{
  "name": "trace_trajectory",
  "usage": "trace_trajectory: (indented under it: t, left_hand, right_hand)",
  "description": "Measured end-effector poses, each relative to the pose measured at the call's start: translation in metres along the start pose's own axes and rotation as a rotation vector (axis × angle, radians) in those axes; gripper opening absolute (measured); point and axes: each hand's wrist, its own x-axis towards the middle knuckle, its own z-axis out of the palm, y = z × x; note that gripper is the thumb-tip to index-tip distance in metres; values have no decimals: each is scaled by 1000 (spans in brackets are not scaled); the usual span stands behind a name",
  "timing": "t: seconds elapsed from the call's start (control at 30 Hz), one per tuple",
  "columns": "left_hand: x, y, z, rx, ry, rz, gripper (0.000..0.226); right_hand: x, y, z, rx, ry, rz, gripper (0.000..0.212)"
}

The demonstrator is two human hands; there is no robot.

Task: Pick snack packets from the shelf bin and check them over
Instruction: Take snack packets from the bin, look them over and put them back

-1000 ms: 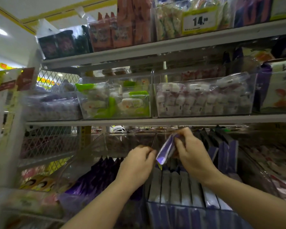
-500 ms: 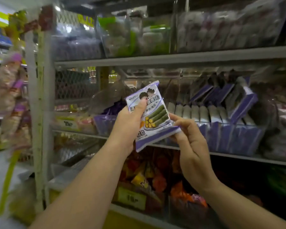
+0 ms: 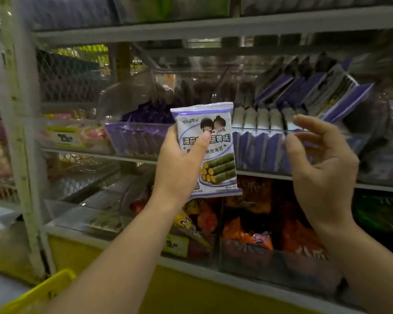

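Note:
A white and purple snack packet (image 3: pixel 216 141) with seaweed rolls printed on it stands upright in front of the shelf, its front facing me. My left hand (image 3: pixel 179 168) grips its left side, thumb across the front. My right hand (image 3: pixel 322 162) hovers to the right of the packet, apart from it, fingers loosely spread and holding nothing. Behind both hands a clear shelf bin (image 3: pixel 361 141) holds several more of the same purple packets (image 3: pixel 270 141) standing in rows.
A second clear bin (image 3: pixel 114 132) with dark purple packets sits to the left. Orange and red snack bags (image 3: pixel 259 225) fill the shelf below. A grey shelf board (image 3: pixel 213 26) runs above. A yellow basket edge (image 3: pixel 43 288) shows at the bottom left. A white upright post (image 3: pixel 21 123) stands left.
The packet came out of the bin and was turned to face me. My right hand has since let go of it and moved right; my left hand alone holds it.

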Motion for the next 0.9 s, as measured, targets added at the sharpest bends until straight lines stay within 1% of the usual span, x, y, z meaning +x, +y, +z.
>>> trace_trajectory:
  t: [0.13,0.23,0.3,0.4,0.53,0.67,0.8,0.9]
  left_hand:
    - [6,7,26,43,-119,45,23]
    - [9,12,40,51,-158,54,22]
    - [11,15,47,57,-170,47,23]
    - [13,17,52,70,-176,46,24]
    - [14,19,52,76,-174,51,27]
    - [17,18,53,88,-162,40,23]
    - [19,17,50,82,-166,38,21]
    - [23,16,46,71,-154,42,22]
  right_hand:
    - [17,3,-11,-106,-8,-41,27]
    - [37,5,-19,-312,-129,-70,33]
    - [50,6,-22,-381,-206,-73,34]
    - [63,3,-23,-384,-272,-33,30]
    - [73,10,-29,-619,-331,-99,24]
    - [94,16,-15,-689,-436,-100,25]
    - [125,34,-3,-826,-558,-26,28]
    - [144,50,0,-792,-573,72,33]
